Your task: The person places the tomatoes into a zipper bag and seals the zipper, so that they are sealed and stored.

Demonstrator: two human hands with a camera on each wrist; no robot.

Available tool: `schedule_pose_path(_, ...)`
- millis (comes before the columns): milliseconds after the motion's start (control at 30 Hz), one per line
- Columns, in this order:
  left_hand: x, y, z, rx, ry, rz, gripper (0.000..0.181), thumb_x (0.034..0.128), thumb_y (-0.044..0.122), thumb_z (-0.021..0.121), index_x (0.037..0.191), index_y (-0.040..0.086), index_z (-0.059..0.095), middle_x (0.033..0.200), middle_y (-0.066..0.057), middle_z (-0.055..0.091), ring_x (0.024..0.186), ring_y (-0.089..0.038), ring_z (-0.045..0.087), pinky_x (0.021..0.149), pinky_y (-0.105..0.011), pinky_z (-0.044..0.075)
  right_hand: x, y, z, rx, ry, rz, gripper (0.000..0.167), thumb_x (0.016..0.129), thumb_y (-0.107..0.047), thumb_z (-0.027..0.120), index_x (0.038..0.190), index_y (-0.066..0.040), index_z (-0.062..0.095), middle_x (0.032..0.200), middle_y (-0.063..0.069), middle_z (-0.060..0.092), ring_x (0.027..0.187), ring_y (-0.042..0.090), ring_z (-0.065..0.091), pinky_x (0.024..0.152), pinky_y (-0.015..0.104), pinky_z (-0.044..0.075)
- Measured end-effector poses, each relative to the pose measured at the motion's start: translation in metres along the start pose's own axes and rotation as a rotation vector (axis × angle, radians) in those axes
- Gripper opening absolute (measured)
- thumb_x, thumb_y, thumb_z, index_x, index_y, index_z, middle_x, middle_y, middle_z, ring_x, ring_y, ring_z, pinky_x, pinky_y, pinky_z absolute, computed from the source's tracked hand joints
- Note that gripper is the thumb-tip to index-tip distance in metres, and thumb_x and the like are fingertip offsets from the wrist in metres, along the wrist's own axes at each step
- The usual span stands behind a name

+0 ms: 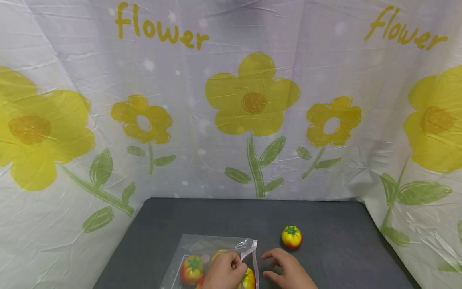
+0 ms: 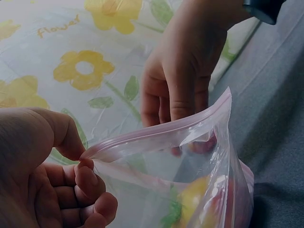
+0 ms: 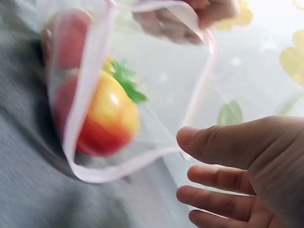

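Left hand [image 1: 223, 271], head view's lower centre: fingers pinched on bag [image 1: 196, 243] edge; should hold it wide. Right hand [image 1: 288, 271]: fingers apart; best grip loose fruit [image 1: 291, 237] by sides.

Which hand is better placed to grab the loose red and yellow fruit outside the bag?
The right hand, I'd judge: it holds nothing and is nearer the loose fruit, while the left hand pinches the open bag by its edge.

Left grip [image 1: 223, 270] pinching bag [image 1: 196, 243], right grip [image 1: 287, 269] near fruit [image 1: 291, 237]
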State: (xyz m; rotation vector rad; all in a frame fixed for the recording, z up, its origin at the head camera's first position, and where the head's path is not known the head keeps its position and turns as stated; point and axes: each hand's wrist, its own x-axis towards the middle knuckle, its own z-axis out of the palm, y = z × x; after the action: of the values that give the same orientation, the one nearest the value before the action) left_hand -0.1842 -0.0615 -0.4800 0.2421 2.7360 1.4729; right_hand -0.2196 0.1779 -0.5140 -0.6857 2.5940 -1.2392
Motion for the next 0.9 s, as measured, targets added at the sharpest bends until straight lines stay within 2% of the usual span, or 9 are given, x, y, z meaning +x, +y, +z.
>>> schedule_pose_path(133, 0.000, 0.000, -0.001, -0.012, -0.003, 0.000, 0.019, 0.0768, 0.016, 0.058, 0.061, 0.018, 0.047, 0.052, 0.010, 0.034, 0.047, -0.007, 0.029, 0.048, -0.025, 0.025, -0.003, -0.003, -0.013, -0.085, 0.101, 0.032, 0.035, 0.086, -0.022, 0.082, 0.115, -0.010, 0.066, 0.111, 0.005, 0.066, 0.089, 0.024, 0.065, 0.075, 0.041, 0.055)
schedule_pose_path(267, -0.001, 0.000, -0.001, -0.022, 0.001, 0.010, 0.019, 0.0766, 0.015, 0.057, 0.061, 0.018, 0.047, 0.053, 0.010, 0.033, 0.048, -0.007, 0.028, 0.049, -0.025, 0.025, -0.001, 0.005, -0.020, -0.203, 0.247, 0.055, 0.034, 0.082, -0.018, 0.085, 0.111, -0.012, 0.068, 0.107, 0.000, 0.066, 0.084, 0.018, 0.061, 0.072, 0.034, 0.052)
schedule_pose_path(367, -0.001, -0.001, -0.001, -0.017, 0.013, 0.023, 0.020, 0.0760, 0.014, 0.057, 0.061, 0.018, 0.046, 0.053, 0.010, 0.033, 0.048, -0.006, 0.027, 0.049, -0.024, 0.024, 0.001, 0.012, -0.025, -0.292, 0.360, 0.069, 0.033, 0.078, -0.013, 0.087, 0.107, -0.014, 0.070, 0.105, -0.002, 0.065, 0.085, 0.018, 0.062, 0.075, 0.036, 0.052)
schedule_pose_path(433, -0.001, -0.001, -0.001, -0.010, 0.019, 0.030, 0.020, 0.0756, 0.014, 0.058, 0.060, 0.018, 0.045, 0.054, 0.011, 0.033, 0.048, -0.005, 0.027, 0.049, -0.024, 0.024, 0.003, 0.017, -0.029, -0.330, 0.401, 0.096, 0.033, 0.077, -0.012, 0.087, 0.106, -0.014, 0.071, 0.106, -0.001, 0.065, 0.089, 0.021, 0.064, 0.079, 0.041, 0.053)
schedule_pose_path(633, -0.001, -0.002, 0.000, 0.006, 0.034, 0.041, 0.020, 0.0752, 0.015, 0.059, 0.060, 0.019, 0.046, 0.054, 0.012, 0.034, 0.049, -0.004, 0.028, 0.050, -0.023, 0.024, 0.009, 0.031, -0.044, -0.394, 0.387, 0.212, 0.039, 0.081, -0.014, 0.085, 0.116, -0.008, 0.070, 0.114, 0.013, 0.060, 0.103, 0.035, 0.063, 0.084, 0.055, 0.052)
schedule_pose_path(767, -0.001, -0.002, 0.000, 0.000, 0.029, 0.043, 0.020, 0.0755, 0.014, 0.058, 0.061, 0.018, 0.046, 0.054, 0.012, 0.033, 0.049, -0.004, 0.027, 0.050, -0.023, 0.023, 0.014, 0.040, -0.049, -0.412, 0.386, 0.248, 0.047, 0.080, -0.016, 0.086, 0.123, -0.005, 0.069, 0.115, 0.021, 0.056, 0.101, 0.041, 0.060, 0.082, 0.059, 0.051)
schedule_pose_path(900, 0.000, -0.003, -0.001, 0.000, 0.022, 0.041, 0.020, 0.0755, 0.015, 0.059, 0.061, 0.018, 0.046, 0.054, 0.012, 0.034, 0.048, -0.004, 0.028, 0.049, -0.023, 0.023, 0.018, 0.048, -0.048, -0.417, 0.358, 0.292, 0.053, 0.081, -0.020, 0.085, 0.128, -0.003, 0.066, 0.112, 0.023, 0.055, 0.098, 0.042, 0.060, 0.080, 0.060, 0.051)
